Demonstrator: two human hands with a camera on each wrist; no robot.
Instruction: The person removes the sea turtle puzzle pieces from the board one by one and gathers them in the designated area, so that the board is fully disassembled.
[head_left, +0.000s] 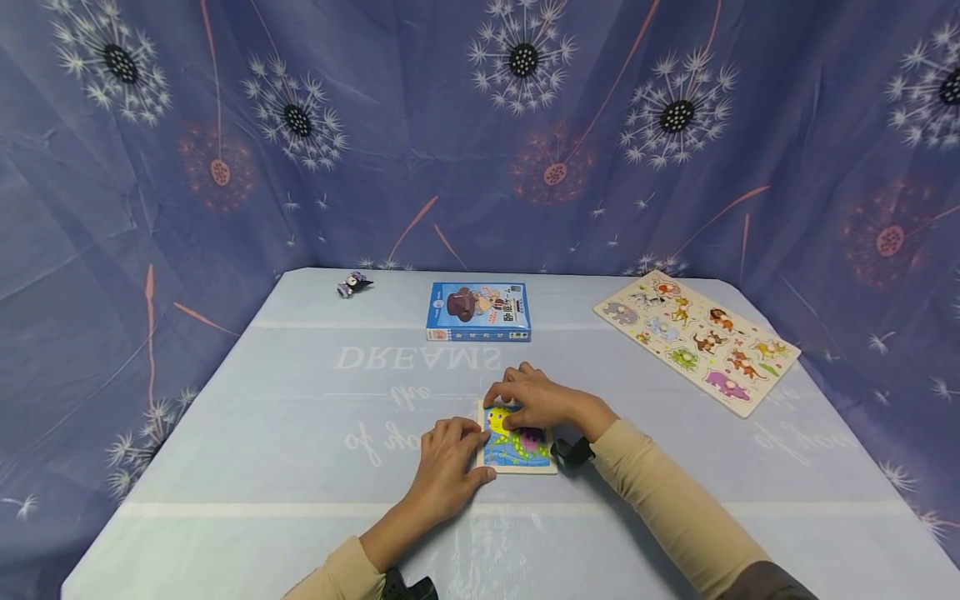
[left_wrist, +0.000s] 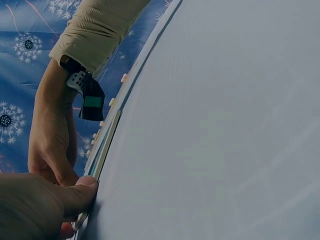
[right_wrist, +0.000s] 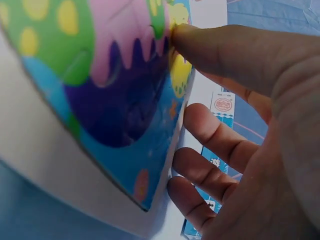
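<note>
A small framed jigsaw puzzle (head_left: 517,454) lies on the table, its picture a yellow-headed, green-spotted creature on blue. My left hand (head_left: 447,467) holds the left side of its pale frame, the thumb by the near corner; in the left wrist view the left thumb (left_wrist: 86,186) lies along the frame edge. From the far side my right hand (head_left: 543,400) grips the puzzle, fingers bent at the far rim and thumb on the yellow head. Close up in the right wrist view, the right thumb (right_wrist: 220,47) touches the picture face (right_wrist: 115,110), while the other fingers curl beside the edge.
Behind the puzzle stands a blue game box (head_left: 478,312). To the far right lies a wooden animal peg board (head_left: 697,342). A small dark figurine (head_left: 354,284) is at the back left. A patterned curtain (head_left: 420,125) hangs behind the table (head_left: 247,467).
</note>
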